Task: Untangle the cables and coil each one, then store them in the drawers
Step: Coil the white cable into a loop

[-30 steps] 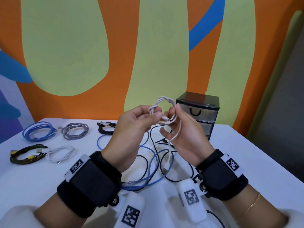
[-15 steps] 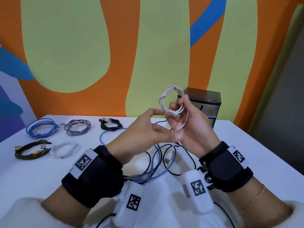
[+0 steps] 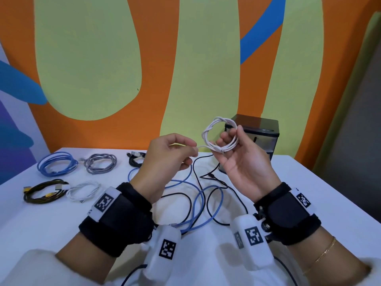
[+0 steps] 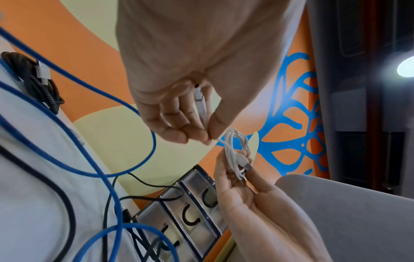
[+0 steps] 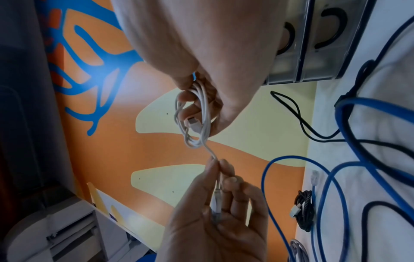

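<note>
A small coil of white cable (image 3: 221, 136) (image 4: 236, 152) (image 5: 197, 115) is held up above the table. My right hand (image 3: 235, 149) (image 5: 201, 99) grips the coil between thumb and fingers. My left hand (image 3: 185, 151) (image 4: 201, 131) pinches the cable's free end, with its plug (image 4: 200, 101) (image 5: 216, 200) lying inside the palm. A short taut stretch of cable joins the two hands. Below them, a loose blue cable (image 3: 198, 203) and a black cable (image 3: 208, 176) lie tangled on the white table (image 3: 329, 203).
A small black drawer unit (image 3: 263, 131) (image 4: 190, 212) stands at the back right, its drawers closed. Coiled cables lie at the left: blue (image 3: 56, 165), grey (image 3: 101, 163), black (image 3: 136, 158), black-and-yellow (image 3: 41, 191) and white (image 3: 82, 191).
The left hand has drawn away to the left, pulling the cable's free end out of the coil. The right hand keeps the coil and has shifted slightly right.
</note>
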